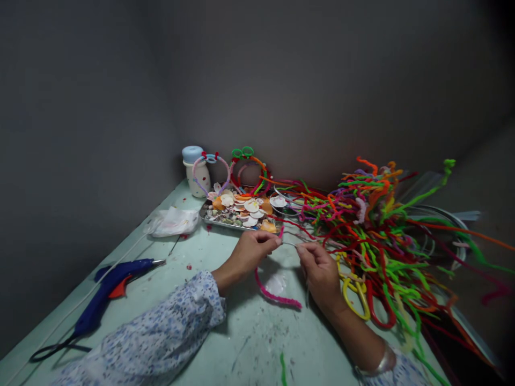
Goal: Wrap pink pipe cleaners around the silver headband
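Observation:
My left hand (251, 251) is closed in a pinch on a pink pipe cleaner (273, 292) that curves down onto the pale green table (225, 343). My right hand (319, 268) is also closed, pinching a thin metal band (290, 244) that runs between both hands. The pink pipe cleaner meets that band at my left fingertips. Both hands hover just above the table, in front of a metal tray of seashells (241, 212).
A large tangle of coloured pipe cleaners (374, 230) covers the right side. A blue glue gun (108, 287) with its cord lies at the left. A white bottle with a blue cap (195, 171), wrapped headbands (241, 171) and a plastic bag (175, 221) sit near the wall.

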A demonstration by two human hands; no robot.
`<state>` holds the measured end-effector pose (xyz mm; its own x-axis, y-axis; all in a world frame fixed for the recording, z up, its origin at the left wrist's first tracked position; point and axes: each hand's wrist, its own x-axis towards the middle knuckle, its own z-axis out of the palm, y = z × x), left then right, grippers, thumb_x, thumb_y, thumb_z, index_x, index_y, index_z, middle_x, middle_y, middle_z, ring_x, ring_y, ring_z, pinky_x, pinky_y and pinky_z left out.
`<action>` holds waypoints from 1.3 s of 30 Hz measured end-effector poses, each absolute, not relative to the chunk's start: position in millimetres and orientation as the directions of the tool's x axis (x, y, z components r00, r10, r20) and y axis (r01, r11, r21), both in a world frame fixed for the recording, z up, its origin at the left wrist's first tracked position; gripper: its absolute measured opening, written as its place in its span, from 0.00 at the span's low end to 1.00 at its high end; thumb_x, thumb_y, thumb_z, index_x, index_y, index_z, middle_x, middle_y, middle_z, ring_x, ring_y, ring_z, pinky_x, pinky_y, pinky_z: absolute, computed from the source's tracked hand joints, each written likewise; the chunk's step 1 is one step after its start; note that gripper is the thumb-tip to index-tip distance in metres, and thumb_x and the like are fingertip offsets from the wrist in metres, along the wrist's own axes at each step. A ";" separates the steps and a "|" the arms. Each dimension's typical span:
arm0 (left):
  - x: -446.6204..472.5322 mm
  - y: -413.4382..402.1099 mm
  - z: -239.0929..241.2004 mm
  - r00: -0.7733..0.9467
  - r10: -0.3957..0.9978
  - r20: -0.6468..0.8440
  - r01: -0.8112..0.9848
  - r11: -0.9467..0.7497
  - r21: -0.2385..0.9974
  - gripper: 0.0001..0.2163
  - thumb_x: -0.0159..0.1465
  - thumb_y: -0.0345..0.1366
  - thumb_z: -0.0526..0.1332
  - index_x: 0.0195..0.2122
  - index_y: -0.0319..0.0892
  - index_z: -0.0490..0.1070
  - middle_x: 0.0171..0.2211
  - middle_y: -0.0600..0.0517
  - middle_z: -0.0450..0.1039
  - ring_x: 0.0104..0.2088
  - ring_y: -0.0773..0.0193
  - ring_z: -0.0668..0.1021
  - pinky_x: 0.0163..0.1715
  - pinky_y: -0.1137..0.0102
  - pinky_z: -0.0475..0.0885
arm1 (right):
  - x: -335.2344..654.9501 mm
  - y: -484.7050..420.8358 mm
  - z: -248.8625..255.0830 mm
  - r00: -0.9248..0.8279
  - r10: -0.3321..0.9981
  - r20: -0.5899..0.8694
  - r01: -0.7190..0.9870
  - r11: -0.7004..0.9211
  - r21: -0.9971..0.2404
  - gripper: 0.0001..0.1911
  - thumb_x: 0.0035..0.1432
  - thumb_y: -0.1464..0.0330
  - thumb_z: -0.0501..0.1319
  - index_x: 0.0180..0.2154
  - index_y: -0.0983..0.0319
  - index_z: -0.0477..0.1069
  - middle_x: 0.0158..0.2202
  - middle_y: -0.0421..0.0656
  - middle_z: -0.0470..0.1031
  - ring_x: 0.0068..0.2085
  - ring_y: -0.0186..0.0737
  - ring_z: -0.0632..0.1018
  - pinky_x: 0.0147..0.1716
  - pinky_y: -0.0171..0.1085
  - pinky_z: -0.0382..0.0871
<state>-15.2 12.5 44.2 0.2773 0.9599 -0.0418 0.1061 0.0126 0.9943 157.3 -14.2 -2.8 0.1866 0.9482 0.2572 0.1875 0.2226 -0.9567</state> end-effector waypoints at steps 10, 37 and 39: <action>-13.9 15.1 38.2 0.239 0.971 0.010 0.107 -0.037 0.994 0.14 0.55 0.45 0.62 0.31 0.38 0.76 0.23 0.54 0.69 0.24 0.70 0.66 0.26 0.73 0.59 | 154.1 -16.7 0.9 0.141 0.982 0.123 0.051 0.117 -0.992 0.13 0.56 0.57 0.59 0.30 0.60 0.68 0.15 0.33 0.58 0.18 0.31 0.58 0.17 0.32 0.50; -15.5 15.7 38.9 0.241 0.965 0.106 0.249 -0.167 0.954 0.11 0.58 0.40 0.59 0.32 0.38 0.75 0.28 0.51 0.72 0.29 0.66 0.70 0.29 0.72 0.63 | 152.5 -13.2 0.5 0.096 0.995 0.029 -0.036 0.033 -0.999 0.15 0.56 0.55 0.60 0.29 0.61 0.66 0.13 0.31 0.57 0.15 0.28 0.56 0.15 0.30 0.48; -15.1 16.4 38.1 0.231 0.969 0.086 0.248 -0.144 0.958 0.09 0.57 0.38 0.60 0.33 0.38 0.76 0.30 0.50 0.74 0.30 0.65 0.71 0.31 0.72 0.64 | 152.3 -13.5 0.9 0.096 0.995 0.016 -0.027 0.019 -0.999 0.15 0.55 0.55 0.60 0.29 0.61 0.66 0.13 0.31 0.57 0.15 0.28 0.56 0.14 0.30 0.48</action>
<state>-15.1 16.4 38.1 0.2309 0.9692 0.0859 0.2483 -0.1440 0.9579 152.3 -13.5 0.9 0.0955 0.9953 0.0165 -0.0273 0.0192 -0.9994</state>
